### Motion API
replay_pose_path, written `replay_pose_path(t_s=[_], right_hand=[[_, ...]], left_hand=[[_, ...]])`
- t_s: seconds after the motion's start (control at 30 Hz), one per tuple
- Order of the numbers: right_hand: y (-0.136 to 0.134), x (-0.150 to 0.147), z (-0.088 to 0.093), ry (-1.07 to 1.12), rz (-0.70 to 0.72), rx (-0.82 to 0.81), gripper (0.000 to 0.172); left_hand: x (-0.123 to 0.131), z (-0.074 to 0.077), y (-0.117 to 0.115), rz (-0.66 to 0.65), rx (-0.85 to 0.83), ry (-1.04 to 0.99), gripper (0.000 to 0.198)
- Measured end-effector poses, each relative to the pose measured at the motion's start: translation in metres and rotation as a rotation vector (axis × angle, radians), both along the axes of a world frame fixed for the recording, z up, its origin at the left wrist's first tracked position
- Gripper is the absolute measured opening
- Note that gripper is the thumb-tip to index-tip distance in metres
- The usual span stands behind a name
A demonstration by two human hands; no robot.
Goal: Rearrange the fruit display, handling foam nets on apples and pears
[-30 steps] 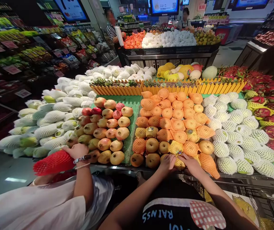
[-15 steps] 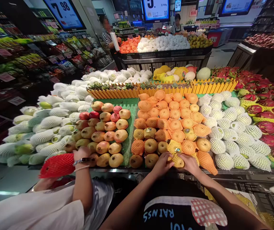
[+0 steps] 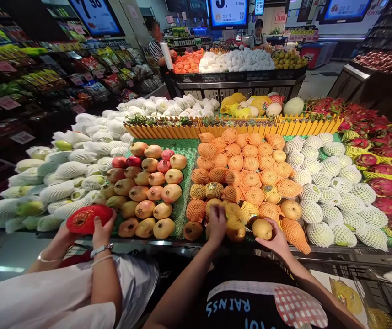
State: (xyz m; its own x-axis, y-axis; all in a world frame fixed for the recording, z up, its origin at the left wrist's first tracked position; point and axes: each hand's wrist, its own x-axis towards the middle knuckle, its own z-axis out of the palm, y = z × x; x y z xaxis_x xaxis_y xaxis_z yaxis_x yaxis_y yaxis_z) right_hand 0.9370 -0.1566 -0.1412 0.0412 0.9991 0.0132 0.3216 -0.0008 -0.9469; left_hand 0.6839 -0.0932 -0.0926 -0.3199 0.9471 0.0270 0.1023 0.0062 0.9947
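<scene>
My right hand [image 3: 276,237] curls around a bare, round yellow-brown pear [image 3: 262,229] at the front edge of the pear pile. To its left, my left hand [image 3: 217,225] is raised over the front pears, its fingers bent and somewhat blurred. A yellow foam net sleeve [image 3: 234,221] hangs at its fingers, smeared by motion and covering pears behind it. Around both hands lie pears in orange foam nets [image 3: 250,178] and a few bare ones, such as the pear [image 3: 291,209] to the right.
At left, another person's hands [image 3: 101,233] hold a fruit in a red foam net [image 3: 88,219]. Pomegranates [image 3: 146,209] lie left of the pears, white-netted fruit [image 3: 329,194] and dragon fruit [image 3: 383,187] to the right. An orange picket fence [image 3: 237,128] runs behind.
My hands have moved apart: the left went left with the yellow net, the right keeps the now bare pear. The other person now holds the red-netted fruit with both hands.
</scene>
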Motion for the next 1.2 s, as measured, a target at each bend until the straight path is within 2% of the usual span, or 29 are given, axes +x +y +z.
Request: replay_pose_path(t_s=[0.1,0.17,0.3,0.47,0.6,0.67,0.73,0.83,0.9,0.97,1.07,1.2], right_hand=[[0.001,-0.010,0.022,-0.481,0.108,-0.151,0.077],[0.003,-0.021,0.033,-0.682,0.197,-0.225,0.074],[0.012,-0.040,0.036,-0.837,0.303,-0.231,0.078],[0.021,-0.041,0.038,-1.061,0.446,-0.189,0.080],[0.033,-0.038,0.056,-1.137,0.443,-0.188,0.066],[0.046,-0.039,0.068,-1.143,0.399,-0.158,0.047],[0.064,-0.044,0.079,-1.143,0.389,-0.047,0.026],[0.095,-0.056,0.090,-1.117,0.533,0.207,0.034],[0.110,-0.060,0.093,-1.075,0.663,0.297,0.032],[0.116,-0.057,0.096,-1.037,0.748,0.317,0.030],[0.112,-0.043,0.098,-0.994,0.832,0.337,0.033],[0.102,-0.028,0.096,-1.028,0.825,0.300,0.033]], left_hand=[[-0.039,0.012,0.014,0.210,0.095,0.028,0.053],[-0.058,0.018,0.017,0.275,0.147,0.046,0.056],[-0.073,0.020,0.010,0.307,0.213,0.090,0.056],[-0.076,0.014,-0.001,0.303,0.209,0.117,0.059],[-0.084,0.014,-0.005,0.285,0.184,0.102,0.055],[-0.087,0.015,-0.005,0.256,0.159,0.075,0.054],[-0.086,0.015,-0.005,0.220,0.127,0.040,0.055],[-0.081,0.013,-0.008,0.158,0.075,-0.021,0.058],[-0.078,0.011,-0.010,0.129,0.060,-0.057,0.058],[-0.077,0.010,-0.012,0.118,0.054,-0.081,0.056],[-0.084,0.011,-0.012,0.136,0.057,-0.088,0.055],[-0.093,0.015,-0.007,0.156,0.080,-0.091,0.056]])
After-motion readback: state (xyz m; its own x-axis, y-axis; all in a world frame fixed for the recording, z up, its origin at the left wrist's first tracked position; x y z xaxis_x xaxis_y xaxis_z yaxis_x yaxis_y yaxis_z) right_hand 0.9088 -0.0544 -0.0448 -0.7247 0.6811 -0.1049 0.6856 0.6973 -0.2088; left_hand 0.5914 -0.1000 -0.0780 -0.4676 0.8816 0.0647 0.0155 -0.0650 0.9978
